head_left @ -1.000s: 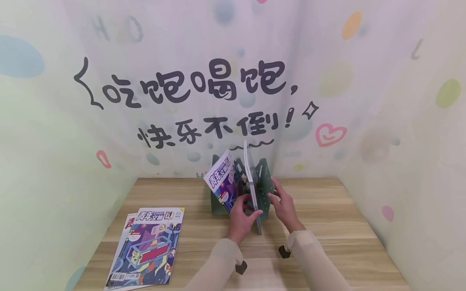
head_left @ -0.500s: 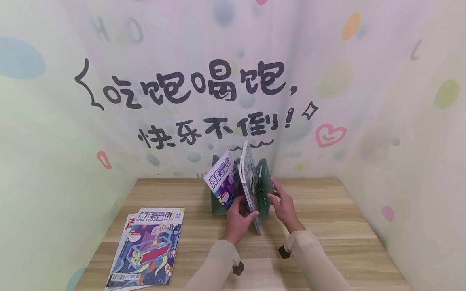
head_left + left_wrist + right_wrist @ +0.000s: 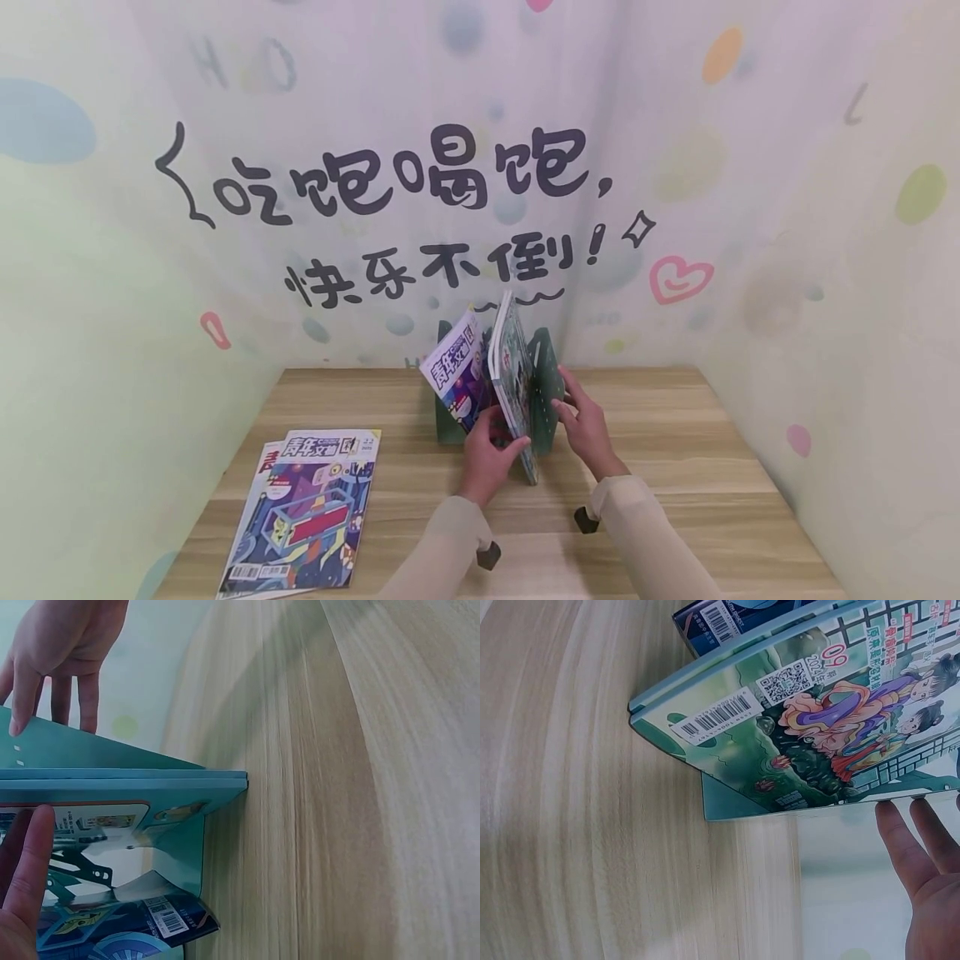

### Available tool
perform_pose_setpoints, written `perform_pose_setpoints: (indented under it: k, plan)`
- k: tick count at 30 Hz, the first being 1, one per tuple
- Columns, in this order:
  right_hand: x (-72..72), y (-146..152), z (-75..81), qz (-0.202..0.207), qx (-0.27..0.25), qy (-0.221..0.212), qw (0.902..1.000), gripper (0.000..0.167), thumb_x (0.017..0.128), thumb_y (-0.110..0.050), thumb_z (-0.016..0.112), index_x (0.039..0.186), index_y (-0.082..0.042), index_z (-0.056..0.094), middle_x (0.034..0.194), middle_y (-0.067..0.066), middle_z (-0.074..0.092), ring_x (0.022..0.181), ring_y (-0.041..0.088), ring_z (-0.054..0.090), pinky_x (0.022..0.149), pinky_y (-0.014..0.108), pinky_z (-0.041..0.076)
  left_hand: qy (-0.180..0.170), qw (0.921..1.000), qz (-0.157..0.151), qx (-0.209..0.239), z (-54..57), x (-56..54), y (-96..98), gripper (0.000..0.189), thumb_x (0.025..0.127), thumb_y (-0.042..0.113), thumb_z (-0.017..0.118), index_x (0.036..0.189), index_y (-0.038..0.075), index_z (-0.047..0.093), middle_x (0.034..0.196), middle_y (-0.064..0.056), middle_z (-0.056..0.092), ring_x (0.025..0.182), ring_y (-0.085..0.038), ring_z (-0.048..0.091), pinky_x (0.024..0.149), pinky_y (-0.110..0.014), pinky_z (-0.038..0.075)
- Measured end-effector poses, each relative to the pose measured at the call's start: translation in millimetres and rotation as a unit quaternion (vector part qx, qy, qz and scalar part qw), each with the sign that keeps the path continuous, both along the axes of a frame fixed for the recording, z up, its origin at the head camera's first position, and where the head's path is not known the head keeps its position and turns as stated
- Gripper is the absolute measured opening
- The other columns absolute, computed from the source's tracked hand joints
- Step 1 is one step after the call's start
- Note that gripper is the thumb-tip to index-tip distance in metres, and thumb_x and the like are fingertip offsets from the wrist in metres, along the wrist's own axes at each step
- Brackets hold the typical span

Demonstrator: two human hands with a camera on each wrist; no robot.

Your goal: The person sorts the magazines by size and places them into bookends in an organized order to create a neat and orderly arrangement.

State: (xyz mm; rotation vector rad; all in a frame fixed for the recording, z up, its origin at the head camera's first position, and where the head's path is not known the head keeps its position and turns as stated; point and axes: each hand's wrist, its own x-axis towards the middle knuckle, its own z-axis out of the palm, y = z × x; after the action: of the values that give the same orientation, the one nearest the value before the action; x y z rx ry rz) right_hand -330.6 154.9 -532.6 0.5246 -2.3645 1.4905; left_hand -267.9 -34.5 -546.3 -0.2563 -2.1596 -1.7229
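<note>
A green perforated magazine rack (image 3: 450, 429) stands at the table's far side. Two upright magazines (image 3: 512, 379) lean left in its right part, spines toward me. Their illustrated green cover shows in the right wrist view. My left hand (image 3: 487, 457) touches them low near the spines; in the left wrist view its visible fingertip (image 3: 39, 829) meets their left side. At the rack's right panel (image 3: 550, 392), my right hand (image 3: 588, 423) grips the edge, one fingertip overlapping the inner face. Farther left in the rack, a purple magazine (image 3: 455, 371) tilts left.
Two overlapping magazines (image 3: 307, 508) lie flat at the left of the wooden table (image 3: 637, 533). The printed wall (image 3: 450, 83) rises right behind the rack, with pale side walls left and right.
The upright magazines have tipped to the left at the top, showing more of their right cover. My left hand has shifted slightly left. The right hand stays put on the rack.
</note>
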Motion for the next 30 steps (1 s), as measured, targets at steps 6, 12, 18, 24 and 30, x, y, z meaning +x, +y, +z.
perform_pose_setpoints:
  k: [6,12,18,24,30]
  plan:
    - [0.1,0.4,-0.8,-0.002,0.004,0.003,1.0000,0.061,0.095,-0.007,0.061,0.150,-0.019,0.039,0.146,0.017,0.045,0.114,0.043,0.057,0.077,0.047,0.057,-0.017,0.9998,-0.004,0.001,-0.2,2.0,-1.7,0.055,0.082,0.016,0.080,0.129,0.013,0.051,0.117,-0.007,0.062,0.091,-0.037,0.063,0.070,-0.029,0.057]
    - [1.0,-0.6,0.3,-0.007,0.005,-0.015,0.9998,0.062,0.095,-0.003,0.061,0.150,-0.019,0.038,0.146,0.017,0.044,0.117,0.043,0.056,0.080,0.050,0.056,-0.011,0.9998,-0.013,-0.007,-3.4,2.8,-3.2,0.056,0.082,0.015,0.079,0.130,0.010,0.051,0.120,-0.009,0.062,0.091,-0.032,0.065,0.071,-0.031,0.057]
    - [1.5,-0.5,2.2,-0.006,0.003,-0.007,1.0000,0.060,0.095,-0.005,0.061,0.150,-0.017,0.039,0.146,0.017,0.045,0.115,0.042,0.057,0.079,0.048,0.056,0.004,0.9997,-0.016,-0.020,-5.9,1.5,1.0,0.061,0.081,0.008,0.079,0.134,0.010,0.050,0.118,-0.010,0.062,0.086,-0.022,0.067,0.074,-0.029,0.057]
    - [1.3,0.1,2.8,-0.003,0.002,0.021,0.9998,0.059,0.094,-0.003,0.062,0.149,-0.014,0.040,0.144,0.020,0.047,0.111,0.044,0.059,0.078,0.049,0.057,0.014,0.9998,-0.015,-0.008,-4.9,0.0,12.1,0.060,0.080,0.009,0.080,0.133,0.010,0.051,0.114,-0.011,0.064,0.084,-0.028,0.068,0.075,-0.042,0.058]
    - [1.8,-0.6,3.9,0.002,-0.002,0.000,1.0000,0.060,0.095,-0.003,0.060,0.149,-0.015,0.039,0.146,0.018,0.045,0.114,0.045,0.057,0.078,0.049,0.056,0.000,1.0000,-0.006,-0.004,-1.5,3.5,21.1,0.062,0.080,0.009,0.080,0.134,0.011,0.050,0.114,-0.010,0.064,0.085,-0.028,0.069,0.076,-0.043,0.058]
